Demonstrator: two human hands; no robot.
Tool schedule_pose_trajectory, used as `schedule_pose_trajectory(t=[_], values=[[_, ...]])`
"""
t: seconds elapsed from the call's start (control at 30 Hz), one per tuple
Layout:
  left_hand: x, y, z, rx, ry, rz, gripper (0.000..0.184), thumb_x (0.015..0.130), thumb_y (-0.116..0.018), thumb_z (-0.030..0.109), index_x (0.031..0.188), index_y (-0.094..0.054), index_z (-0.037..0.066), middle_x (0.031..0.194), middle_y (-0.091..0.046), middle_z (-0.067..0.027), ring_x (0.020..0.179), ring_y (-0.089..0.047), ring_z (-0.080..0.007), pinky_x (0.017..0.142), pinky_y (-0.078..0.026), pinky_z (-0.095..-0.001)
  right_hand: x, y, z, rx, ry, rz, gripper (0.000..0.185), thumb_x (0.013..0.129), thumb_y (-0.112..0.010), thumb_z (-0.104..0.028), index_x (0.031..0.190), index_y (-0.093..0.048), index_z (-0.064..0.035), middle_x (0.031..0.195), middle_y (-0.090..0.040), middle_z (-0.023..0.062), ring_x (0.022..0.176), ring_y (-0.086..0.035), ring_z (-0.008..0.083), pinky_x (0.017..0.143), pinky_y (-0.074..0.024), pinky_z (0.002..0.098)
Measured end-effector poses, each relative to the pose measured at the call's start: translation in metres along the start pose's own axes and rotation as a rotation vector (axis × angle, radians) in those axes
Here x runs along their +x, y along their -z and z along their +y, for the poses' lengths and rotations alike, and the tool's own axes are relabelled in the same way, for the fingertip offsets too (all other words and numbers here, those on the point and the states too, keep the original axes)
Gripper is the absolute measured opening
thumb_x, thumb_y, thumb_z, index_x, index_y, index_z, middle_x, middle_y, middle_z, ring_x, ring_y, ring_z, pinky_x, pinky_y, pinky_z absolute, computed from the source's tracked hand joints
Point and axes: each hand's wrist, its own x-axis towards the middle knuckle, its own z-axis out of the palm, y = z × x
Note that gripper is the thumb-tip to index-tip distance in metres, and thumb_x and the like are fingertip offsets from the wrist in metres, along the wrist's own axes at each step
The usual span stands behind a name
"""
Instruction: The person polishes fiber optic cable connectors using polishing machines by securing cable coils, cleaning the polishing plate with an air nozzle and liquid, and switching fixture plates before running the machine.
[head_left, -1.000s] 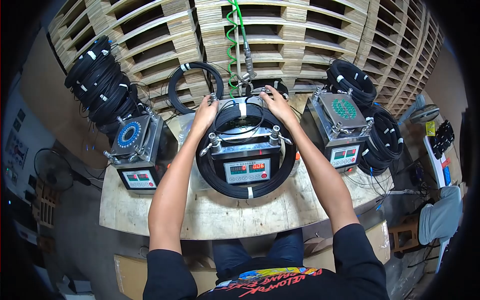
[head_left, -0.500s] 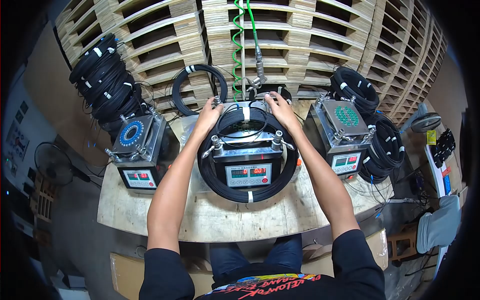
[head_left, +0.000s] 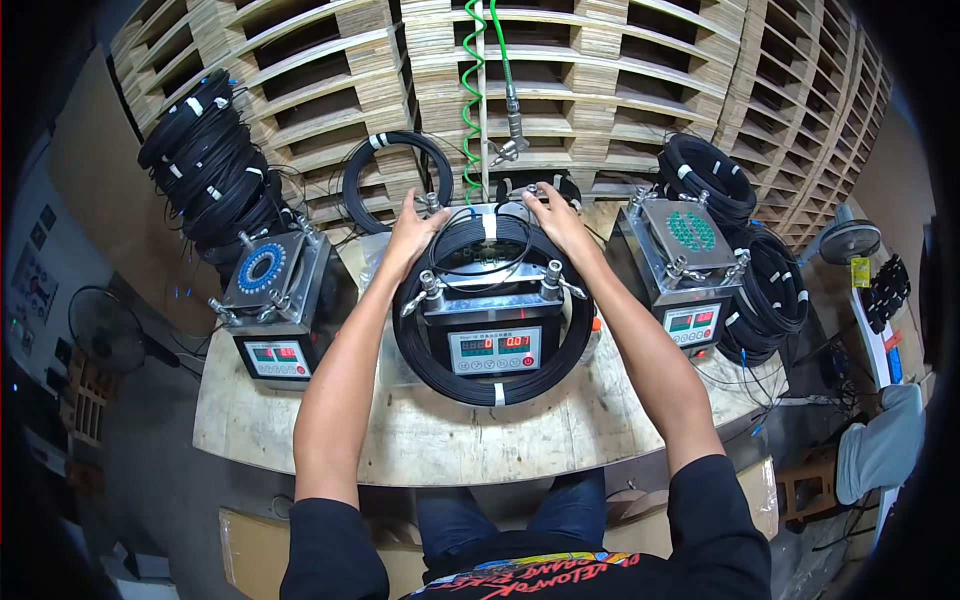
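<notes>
A large black cable coil (head_left: 500, 392) with white ties lies around the middle machine (head_left: 496, 348), whose display is lit. A smaller loop of cable rests across its top. My left hand (head_left: 412, 238) is beside the back left knob (head_left: 433, 202), its raised finger and thumb apart. At the back right knob (head_left: 532, 190), my right hand (head_left: 560, 222) has its fingers and thumb closed around the knob, though part of the contact is hidden. Two front knobs with levers stand upright above the display.
A machine with a blue ring (head_left: 262, 268) stands left, one with green dots (head_left: 690, 231) right. Black coils are stacked at left (head_left: 205, 165) and right (head_left: 765, 290). Another coil (head_left: 350, 190) stands behind. A green hose (head_left: 505, 60) hangs before wooden pallets (head_left: 540, 45).
My left fingers have spread away from the back left knob. The right hand stays at its knob. The whole view has shifted slightly, and the middle display's reading has changed from 006 to 007.
</notes>
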Motion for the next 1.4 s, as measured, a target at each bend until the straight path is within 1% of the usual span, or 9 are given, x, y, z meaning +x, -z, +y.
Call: schedule_pose_trajectory(t=[0.03, 0.17, 0.33, 0.43, 0.67, 0.73, 1.03, 1.27, 1.4], values=[[0.003, 0.0, -0.004, -0.035, -0.013, -0.007, 0.104, 0.083, -0.079, 0.046, 0.158, -0.024, 0.002, 0.137, -0.055, -0.0358, 0.126, -0.059, -0.0352, 0.107, -0.043, -0.0396, -0.001, 0.001, -0.001, 0.001, -0.016, -0.01, 0.079, 0.095, -0.056, -0.059, 0.148, -0.044, -0.0029, 0.139, -0.056, 0.0311, 0.131, -0.053, 0.0445, 0.11, -0.0411, 0.0442], [0.003, -0.001, -0.004, 0.062, -0.016, 0.018, 0.101, 0.085, -0.075, 0.051, 0.158, -0.026, 0.003, 0.142, -0.051, -0.0353, 0.134, -0.053, -0.0363, 0.111, -0.04, -0.0395, -0.002, 0.001, -0.002, 0.022, -0.028, -0.01, 0.079, 0.094, -0.056, -0.06, 0.15, -0.043, -0.0055, 0.139, -0.055, 0.0315, 0.132, -0.052, 0.0452, 0.111, -0.0404, 0.0444], [0.007, 0.001, -0.005, 0.163, 0.026, -0.028, 0.09, 0.091, -0.06, 0.062, 0.154, -0.038, 0.002, 0.15, -0.048, -0.0264, 0.139, -0.047, -0.0346, 0.115, -0.035, -0.0383, 0.007, -0.003, 0.016, 0.064, 0.071, -0.013, 0.074, 0.097, -0.055, -0.056, 0.15, -0.044, -0.0059, 0.141, -0.054, 0.0303, 0.132, -0.053, 0.042, 0.111, -0.0407, 0.0425], [0.003, 0.0, -0.002, 0.138, 0.012, 0.029, 0.086, 0.088, -0.066, 0.056, 0.149, -0.044, 0.001, 0.139, -0.057, -0.0304, 0.133, -0.053, -0.0374, 0.112, -0.038, -0.0386, 0.021, -0.011, 0.034, 0.141, 0.081, -0.057, 0.071, 0.098, -0.055, -0.053, 0.15, -0.044, -0.0064, 0.14, -0.055, 0.0304, 0.131, -0.055, 0.0402, 0.11, -0.0412, 0.0412], [0.009, 0.002, -0.012, 0.129, -0.012, 0.017, 0.086, 0.085, -0.074, 0.047, 0.148, -0.044, -0.002, 0.135, -0.059, -0.0315, 0.129, -0.057, -0.0358, 0.109, -0.041, -0.0371, 0.01, -0.005, 0.02, 0.17, -0.015, -0.063, 0.071, 0.097, -0.058, -0.051, 0.15, -0.042, -0.0073, 0.133, -0.06, 0.0312, 0.127, -0.058, 0.04, 0.108, -0.0426, 0.0407], [0.002, 0.003, -0.005, -0.037, -0.002, -0.044, 0.086, 0.083, -0.078, 0.044, 0.147, -0.045, -0.003, 0.133, -0.06, -0.0319, 0.127, -0.059, -0.0345, 0.108, -0.042, -0.0364, 0.011, -0.007, 0.021, 0.127, 0.016, -0.001, 0.071, 0.096, -0.056, -0.052, 0.149, -0.043, -0.0074, 0.131, -0.061, 0.0313, 0.126, -0.059, 0.0415, 0.108, -0.0425, 0.042], [0.014, -0.002, -0.022, 0.101, -0.061, 0.076, 0.072, 0.087, -0.065, 0.046, 0.142, -0.053, 0.0, 0.127, -0.065, -0.0276, 0.123, -0.062, -0.0373, 0.106, -0.044, -0.0383, 0.01, -0.007, 0.024, 0.025, 0.083, 0.01, 0.075, 0.098, -0.051, -0.052, 0.15, -0.04, 0.0005, 0.138, -0.056, 0.0304, 0.132, -0.053, 0.0426, 0.113, -0.0392, 0.0418], [0.016, -0.004, -0.011, 0.422, 0.03, 0.15, 0.056, 0.092, -0.06, 0.042, 0.133, -0.061, 0.004, 0.128, -0.065, -0.0258, 0.122, -0.059, -0.0435, 0.104, -0.045, -0.0451, 0.013, -0.007, 0.028, 0.149, 0.091, -0.007, 0.067, 0.099, -0.055, -0.048, 0.148, -0.044, -0.0041, 0.135, -0.059, 0.0307, 0.128, -0.057, 0.0404, 0.109, -0.0421, 0.0403], [0.012, -0.002, -0.02, 0.246, -0.087, 0.158, 0.063, 0.091, -0.065, 0.043, 0.138, -0.056, 0.001, 0.129, -0.064, -0.027, 0.124, -0.06, -0.0385, 0.104, -0.046, -0.0418, 0.01, -0.008, 0.022, 0.169, 0.043, 0.019, 0.065, 0.101, -0.051, -0.051, 0.146, -0.046, -0.0047, 0.132, -0.061, 0.0302, 0.125, -0.059, 0.041, 0.105, -0.0446, 0.041]])
